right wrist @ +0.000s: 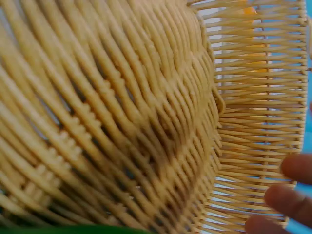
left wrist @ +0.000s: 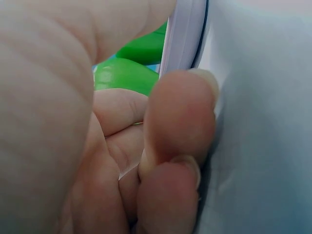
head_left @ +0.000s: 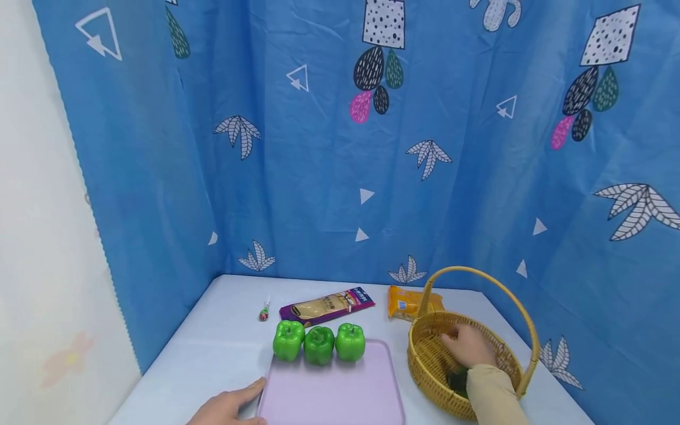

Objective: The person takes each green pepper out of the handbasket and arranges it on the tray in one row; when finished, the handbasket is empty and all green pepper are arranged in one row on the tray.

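Observation:
My left hand (head_left: 228, 407) lies at the near left corner of a lilac tray (head_left: 340, 395). In the left wrist view its curled fingers (left wrist: 180, 122) sit under the tray's rim (left wrist: 183, 34) with the thumb above. Three green peppers (head_left: 319, 345) stand in a row along the tray's far edge. My right hand (head_left: 470, 347) reaches into a wicker basket (head_left: 425, 360) with its fingers relaxed over the floor. The right wrist view shows its fingertips (right wrist: 292, 197) free of the weave. A dark green item (head_left: 458, 381) lies in the basket under that wrist.
Behind the tray lie a purple and gold packet (head_left: 326, 305), an orange packet (head_left: 406, 302) and a small lollipop (head_left: 264, 311). The basket's hoop handle (head_left: 523, 321) arches over my right hand. A blue patterned curtain (head_left: 319, 177) closes the table's back and right side.

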Demonstrator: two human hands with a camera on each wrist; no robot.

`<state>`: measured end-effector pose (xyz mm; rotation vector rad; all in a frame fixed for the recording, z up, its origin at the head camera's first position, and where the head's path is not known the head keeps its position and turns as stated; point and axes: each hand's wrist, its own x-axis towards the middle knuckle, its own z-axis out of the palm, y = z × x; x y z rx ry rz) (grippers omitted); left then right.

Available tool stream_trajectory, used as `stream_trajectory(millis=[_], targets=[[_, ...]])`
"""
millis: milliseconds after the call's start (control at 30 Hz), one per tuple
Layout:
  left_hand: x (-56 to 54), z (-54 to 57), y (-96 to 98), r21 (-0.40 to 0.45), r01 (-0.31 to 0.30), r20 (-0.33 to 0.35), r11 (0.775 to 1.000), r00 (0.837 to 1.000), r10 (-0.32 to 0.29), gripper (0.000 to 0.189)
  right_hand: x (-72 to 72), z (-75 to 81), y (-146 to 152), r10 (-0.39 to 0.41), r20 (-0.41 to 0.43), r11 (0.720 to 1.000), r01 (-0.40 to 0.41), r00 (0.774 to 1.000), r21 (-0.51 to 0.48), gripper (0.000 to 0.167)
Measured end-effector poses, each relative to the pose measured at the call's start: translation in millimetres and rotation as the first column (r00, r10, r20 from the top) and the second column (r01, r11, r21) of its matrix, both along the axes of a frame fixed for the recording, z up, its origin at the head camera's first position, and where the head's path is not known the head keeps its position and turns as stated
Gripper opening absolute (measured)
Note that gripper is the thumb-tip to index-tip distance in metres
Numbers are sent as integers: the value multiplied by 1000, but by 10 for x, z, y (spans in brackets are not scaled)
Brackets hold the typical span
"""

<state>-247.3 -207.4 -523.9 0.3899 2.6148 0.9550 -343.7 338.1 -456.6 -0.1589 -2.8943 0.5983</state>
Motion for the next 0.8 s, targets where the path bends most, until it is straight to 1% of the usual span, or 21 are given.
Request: stream_trajectory(millis=[67, 100, 200, 300, 400, 500, 600, 700, 800], targets=[[2, 2, 2, 6, 0, 1, 1000, 1000, 0, 85, 20, -46, 45, -50, 29, 998, 50, 998, 29, 33], [3, 2, 3, 7, 0, -2, 1000, 1000, 0, 85, 35, -53, 55, -70, 47, 997, 69, 996, 37, 32], [9, 1, -2, 4, 1, -11, 1000, 1000, -1, 85, 86, -43, 50, -101, 135, 995, 97, 986, 34, 39], [23, 6, 7, 1, -9, -12, 1000, 1000, 9, 84, 130, -10, 29, -97, 237, 995, 89, 967, 46, 41], [33, 15, 15, -2, -19, -4, 1000, 1000, 19, 84, 156, 28, 13, -85, 297, 996, 73, 951, 53, 42], [42, 31, 19, 1, -23, -4, 1000, 1000, 23, 85, 154, 41, 19, -76, 311, 996, 61, 947, 58, 43], [49, 45, 27, 4, -26, -5, 1000, 1000, 26, 87, 143, 33, 28, -83, 313, 996, 67, 946, 61, 43], [55, 50, 31, 8, -28, -1, 1000, 1000, 28, 88, 127, 0, 37, -98, 289, 995, 87, 952, 51, 42], [59, 46, 24, 10, -28, -2, 1000, 1000, 28, 88, 100, -50, 44, -107, 235, 994, 108, 966, 10, 42]])
